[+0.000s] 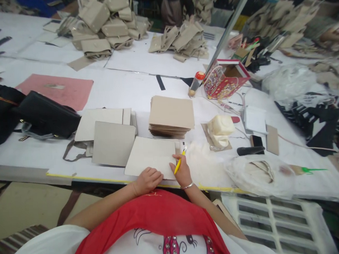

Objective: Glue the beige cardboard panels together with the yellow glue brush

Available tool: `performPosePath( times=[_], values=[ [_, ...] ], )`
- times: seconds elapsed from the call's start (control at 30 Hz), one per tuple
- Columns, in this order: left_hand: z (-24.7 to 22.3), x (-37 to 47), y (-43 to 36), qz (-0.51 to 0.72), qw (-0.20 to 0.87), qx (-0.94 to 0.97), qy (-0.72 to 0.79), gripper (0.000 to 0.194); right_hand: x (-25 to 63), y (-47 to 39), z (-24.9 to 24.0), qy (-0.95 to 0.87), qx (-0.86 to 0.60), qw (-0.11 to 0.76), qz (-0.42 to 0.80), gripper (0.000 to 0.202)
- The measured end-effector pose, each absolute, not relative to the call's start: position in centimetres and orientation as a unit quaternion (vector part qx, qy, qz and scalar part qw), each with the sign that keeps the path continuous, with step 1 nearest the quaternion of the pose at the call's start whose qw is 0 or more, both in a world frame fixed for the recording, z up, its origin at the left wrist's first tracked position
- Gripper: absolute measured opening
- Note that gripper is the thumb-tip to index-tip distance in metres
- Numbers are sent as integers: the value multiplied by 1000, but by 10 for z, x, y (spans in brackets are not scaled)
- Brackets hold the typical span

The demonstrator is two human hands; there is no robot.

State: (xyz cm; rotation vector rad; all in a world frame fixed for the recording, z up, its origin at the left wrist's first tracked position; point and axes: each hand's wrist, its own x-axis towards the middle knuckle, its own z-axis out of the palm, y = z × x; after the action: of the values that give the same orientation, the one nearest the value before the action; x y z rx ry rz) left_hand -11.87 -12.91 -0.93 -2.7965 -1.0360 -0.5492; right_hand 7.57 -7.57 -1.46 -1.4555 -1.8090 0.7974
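A flat beige bag panel (151,154) lies at the table's front edge. My left hand (148,180) rests on its near edge, fingers curled and together, gripping the panel there. At the panel's right end, my right hand (182,173) is closed around a slim yellow pen-like tool (178,166). The tool's pale tip points away from me, near a narrow strip at the panel's right side; its exact kind is unclear. Just behind the panel stands a stack of tan boards (171,113). To the left, beige bag pieces (112,142) with a strap lie overlapping.
A black bag (47,113) and a pink sheet (61,88) lie left. Rightward are a cream block (221,126), a black-handled tool (250,150) and a plastic bag (258,173). Behind stand a red-capped jar (196,84), a red box (226,79), a slanted pole (229,27) and piled beige bags (114,26).
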Motion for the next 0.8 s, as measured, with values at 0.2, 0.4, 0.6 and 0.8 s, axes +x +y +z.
performPosePath(
  times=[0.2, 0.4, 0.6, 0.8],
  values=[
    [-42, -144, -120, -195, 28, -879, -435, 38, 114, -72, -46, -732, -567, 328, 189, 31],
    [-43, -285, -123, -301, 67, -456, -835, 73, 111, -61, -62, -809, -504, 293, 74, 31],
    [-57, -339, -118, -367, -257, -213, -868, 64, 101, -53, -44, -830, -506, 234, -31, 36],
    [5, -358, -130, -463, -383, -246, -760, 56, 136, -41, 4, -789, -532, 308, -15, 36]
  ],
)
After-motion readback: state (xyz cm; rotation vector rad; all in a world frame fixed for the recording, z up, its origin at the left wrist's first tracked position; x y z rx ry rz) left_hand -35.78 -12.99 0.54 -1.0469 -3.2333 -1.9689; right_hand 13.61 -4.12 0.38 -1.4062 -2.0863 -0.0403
